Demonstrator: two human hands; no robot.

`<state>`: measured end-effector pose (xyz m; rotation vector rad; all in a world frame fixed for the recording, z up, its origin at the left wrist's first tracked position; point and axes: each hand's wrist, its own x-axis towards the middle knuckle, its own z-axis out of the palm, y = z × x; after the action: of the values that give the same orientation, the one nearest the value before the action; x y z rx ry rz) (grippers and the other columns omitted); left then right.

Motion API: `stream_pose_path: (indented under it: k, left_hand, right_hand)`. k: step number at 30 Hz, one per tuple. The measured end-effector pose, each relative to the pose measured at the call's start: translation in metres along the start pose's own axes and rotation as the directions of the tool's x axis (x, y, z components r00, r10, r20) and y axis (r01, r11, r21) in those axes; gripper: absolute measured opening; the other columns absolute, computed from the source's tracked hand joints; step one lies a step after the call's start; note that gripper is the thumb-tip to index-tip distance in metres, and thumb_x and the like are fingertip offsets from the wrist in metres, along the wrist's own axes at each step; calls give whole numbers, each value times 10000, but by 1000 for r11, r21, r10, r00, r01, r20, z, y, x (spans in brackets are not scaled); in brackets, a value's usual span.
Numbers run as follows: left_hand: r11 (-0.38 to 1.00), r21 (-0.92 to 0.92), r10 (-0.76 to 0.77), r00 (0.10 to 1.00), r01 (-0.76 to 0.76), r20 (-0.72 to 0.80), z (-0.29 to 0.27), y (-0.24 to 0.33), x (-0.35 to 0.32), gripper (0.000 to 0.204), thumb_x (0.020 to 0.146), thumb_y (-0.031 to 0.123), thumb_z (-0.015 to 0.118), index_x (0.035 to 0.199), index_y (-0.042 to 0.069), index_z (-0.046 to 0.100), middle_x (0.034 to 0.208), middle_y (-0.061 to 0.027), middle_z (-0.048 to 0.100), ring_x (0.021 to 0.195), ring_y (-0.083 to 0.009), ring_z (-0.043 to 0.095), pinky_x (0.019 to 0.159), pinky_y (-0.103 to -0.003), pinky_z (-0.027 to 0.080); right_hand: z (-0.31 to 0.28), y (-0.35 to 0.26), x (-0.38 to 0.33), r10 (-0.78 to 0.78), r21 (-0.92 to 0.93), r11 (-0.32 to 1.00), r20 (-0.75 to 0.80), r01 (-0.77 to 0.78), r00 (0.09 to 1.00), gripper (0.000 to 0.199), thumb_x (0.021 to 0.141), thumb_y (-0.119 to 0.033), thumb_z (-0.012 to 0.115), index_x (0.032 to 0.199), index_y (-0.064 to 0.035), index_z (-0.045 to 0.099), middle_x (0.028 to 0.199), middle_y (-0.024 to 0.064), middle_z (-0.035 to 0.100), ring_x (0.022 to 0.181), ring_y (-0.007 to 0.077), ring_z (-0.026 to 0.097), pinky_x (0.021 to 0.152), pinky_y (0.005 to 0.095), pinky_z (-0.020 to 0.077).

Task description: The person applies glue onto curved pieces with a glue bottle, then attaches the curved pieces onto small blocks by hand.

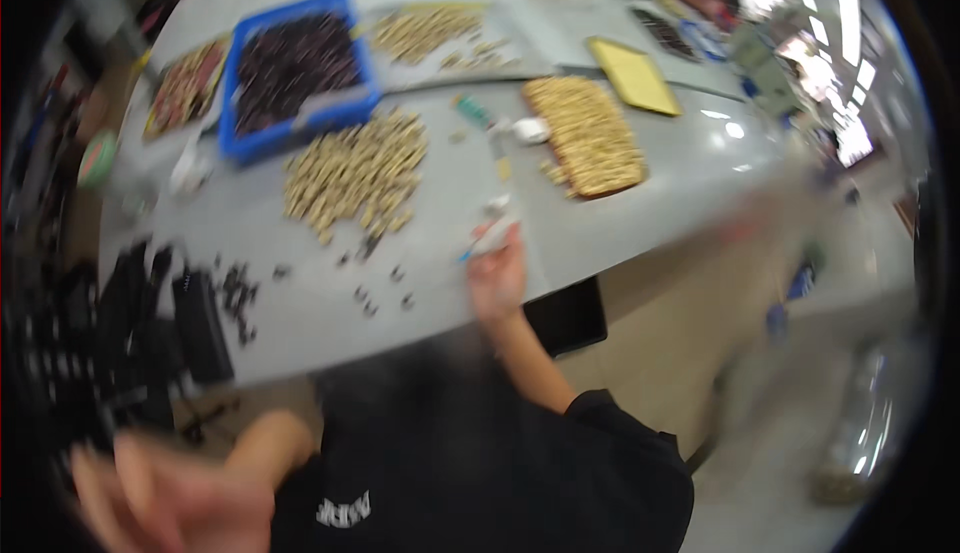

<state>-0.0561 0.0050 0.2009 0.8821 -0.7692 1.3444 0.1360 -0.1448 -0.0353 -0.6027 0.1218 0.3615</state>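
Observation:
My right hand [497, 278] is over the table near its front edge, its fingers closed round a small white bottle with a blue tip [492, 240]. Close by lie several small dark pieces [370, 308]. Beyond them spreads a loose pile of small beige pieces [360, 173]. My left hand [175, 493] is raised at the lower left, off the table and close to the camera. Motion smears its fingers, so I cannot see whether they hold anything. Nearest to it are a black box-shaped thing [200, 328] and a cluster of dark bits [238, 293].
A blue tray [228, 103] full of dark pieces stands at the far left. A board covered with tan pieces [588, 138] lies right of centre, beside a white block [531, 131] and a yellow pad [636, 76]. A black flat object [568, 315] sits below the table edge.

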Motion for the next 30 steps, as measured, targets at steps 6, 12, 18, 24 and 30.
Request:
stream_pose_path:
  k: [6, 12, 18, 24, 30]
  left_hand:
    - [398, 867, -368, 917, 302, -150, -96, -26, -85, 232, 709, 12, 633, 927, 4, 551, 922, -95, 549, 894, -229, 526, 810, -330, 427]
    - [-43, 960, -712, 666, 277, -224, -125, -40, -168, 236, 724, 40, 710, 938, 61, 611, 947, -71, 611, 940, -267, 534, 834, -351, 426]
    - [-71, 962, -721, 653, 265, -233, -128, -49, -184, 263, 703, 68, 738, 936, 68, 618, 911, -38, 629, 940, -233, 538, 824, -347, 420]
    - [-54, 958, -735, 638, 283, -230, -127, -56, -183, 258, 699, 57, 738, 930, 77, 625, 882, -13, 648, 938, -209, 541, 808, -336, 407]
    - [-16, 947, -753, 619, 321, -222, -127, -63, -184, 243, 711, 59, 729, 931, 80, 629, 871, 7, 659, 945, -192, 540, 802, -330, 397]
  right_hand:
    - [8, -3, 7, -3, -136, 991, 85, 15, 996, 299, 991, -355, 429, 1060, -73, 500, 882, 86, 610, 538, 27, 388, 487, 190, 326]
    - [32, 16, 5, 56, -470, 880, 250, 70, 967, 384, 974, -387, 457, 1080, -18, 475, 1042, 184, 621, 585, 86, 437, 521, 212, 350]
    - [43, 32, 2, 140, -565, 823, 298, 56, 944, 368, 977, -376, 453, 1059, -20, 485, 1050, 187, 618, 622, 108, 502, 567, 227, 416]
    - [43, 33, 3, 152, -558, 828, 311, 51, 938, 371, 984, -377, 430, 1079, -21, 474, 1041, 194, 617, 613, 114, 507, 570, 231, 425]
    - [41, 32, 3, 152, -587, 807, 324, 72, 934, 370, 987, -374, 425, 1066, -16, 475, 1025, 204, 620, 601, 116, 516, 554, 225, 430]
